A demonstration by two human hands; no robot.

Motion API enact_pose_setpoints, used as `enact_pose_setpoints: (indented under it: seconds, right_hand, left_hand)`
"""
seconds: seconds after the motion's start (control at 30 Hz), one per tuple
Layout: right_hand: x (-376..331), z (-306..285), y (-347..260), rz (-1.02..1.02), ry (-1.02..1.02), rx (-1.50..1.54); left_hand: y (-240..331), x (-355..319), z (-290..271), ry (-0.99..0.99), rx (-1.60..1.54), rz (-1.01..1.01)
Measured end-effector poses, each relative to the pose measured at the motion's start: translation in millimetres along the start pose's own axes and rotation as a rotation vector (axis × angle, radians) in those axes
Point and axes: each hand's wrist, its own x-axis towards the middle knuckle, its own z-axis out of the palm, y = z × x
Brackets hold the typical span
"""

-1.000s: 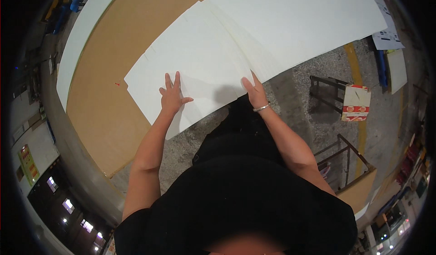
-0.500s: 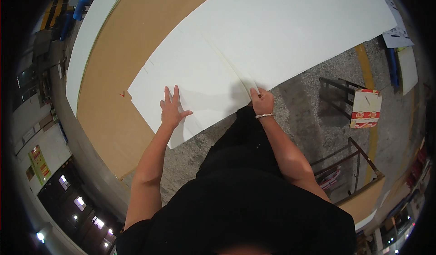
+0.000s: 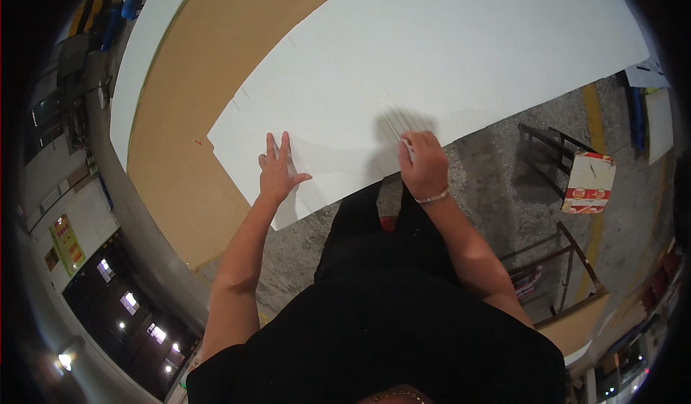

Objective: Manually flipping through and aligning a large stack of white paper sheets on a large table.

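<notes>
My left hand (image 3: 277, 177) lies with its fingers spread wide on the left end of a large, smooth white sheet (image 3: 338, 109). It grips nothing; the palm seems laid flat there to keep that end from sliding. My right hand (image 3: 426, 166), with a thin silver-toned bracelet (image 3: 433, 197) at the wrist, is at the near edge of the same sheet, well apart from the left. Its fingers are curled in toward the thumb, and a pale sliver shows between them. I cannot tell whether that is the sheet's edge or whether I am gripping it firmly. Fine slanting lines run over the white surface just beyond my knuckles, beside the hand's shadow.

The white sheet stretches from my left hand away to the far right. It lies over a broad tan board (image 3: 173, 141), which probably serves as its support; a small red mark (image 3: 198, 142) shows on the tan just left of the sheet's corner. Farther left is a long white panel with a greenish edge (image 3: 152, 58).

To the right, on the speckled grey floor (image 3: 489, 177), stands a dark-legged stool with a white-and-red cardboard top (image 3: 589, 184), near a painted yellow line (image 3: 592, 112).
</notes>
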Motion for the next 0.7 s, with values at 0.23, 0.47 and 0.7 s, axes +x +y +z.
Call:
enact_pose_setpoints:
  seconds: [0.23,0.47,0.7]
  right_hand:
    - [9.4,33.2,1.2,0.056,-0.171,-0.363]
    - [13.2,49.2,-6.5,0.05,-0.086,-0.553]
    - [27.5,40.3,-8.7,0.198,-0.26,-0.341]
  left_hand:
    - [2.1,0.8,-0.1,-0.015,0.016,-0.02]
    - [1.8,1.1,1.0,0.023,-0.019,0.029]
    - [-1.7,-10.7,-1.8,-0.011,-0.005,-0.033]
